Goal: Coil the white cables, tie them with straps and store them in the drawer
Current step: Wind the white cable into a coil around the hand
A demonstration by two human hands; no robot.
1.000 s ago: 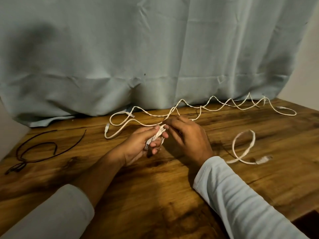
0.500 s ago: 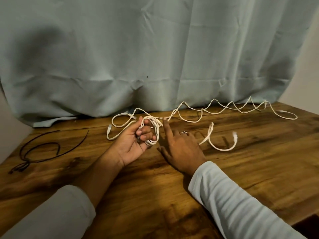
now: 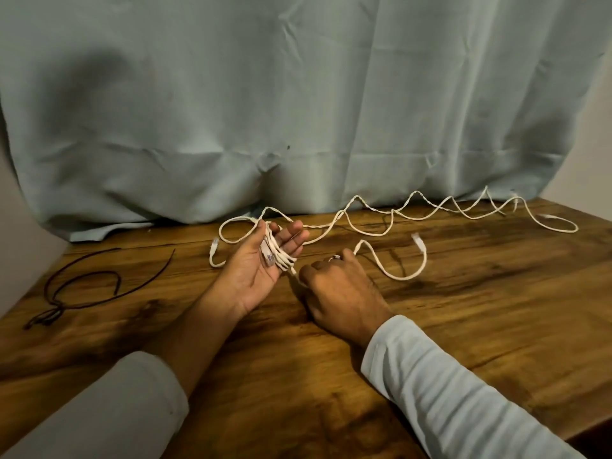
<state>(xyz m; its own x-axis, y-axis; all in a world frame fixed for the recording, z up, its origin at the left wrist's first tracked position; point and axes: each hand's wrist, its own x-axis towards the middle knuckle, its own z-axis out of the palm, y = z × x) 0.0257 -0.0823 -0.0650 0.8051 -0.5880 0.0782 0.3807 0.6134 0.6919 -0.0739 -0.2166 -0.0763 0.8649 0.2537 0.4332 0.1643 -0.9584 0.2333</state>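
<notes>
Several loops of cable (image 3: pixel 277 256) sit round the straight fingers of my left hand (image 3: pixel 251 273); my right hand (image 3: pixel 344 293) pinches the strand just below. Light, limp, kinked: I judge it springs loose, so grip near the loops. Tail trails across table (image 3: pixel 463 326).

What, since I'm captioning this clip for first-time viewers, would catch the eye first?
The white cable zigzagging across the far side of the wooden table below the blue-grey curtain, with several turns wound round the straight fingers of the left hand at centre. The right hand beside it pinches the strand, and dark straps lie at the far left.
</notes>
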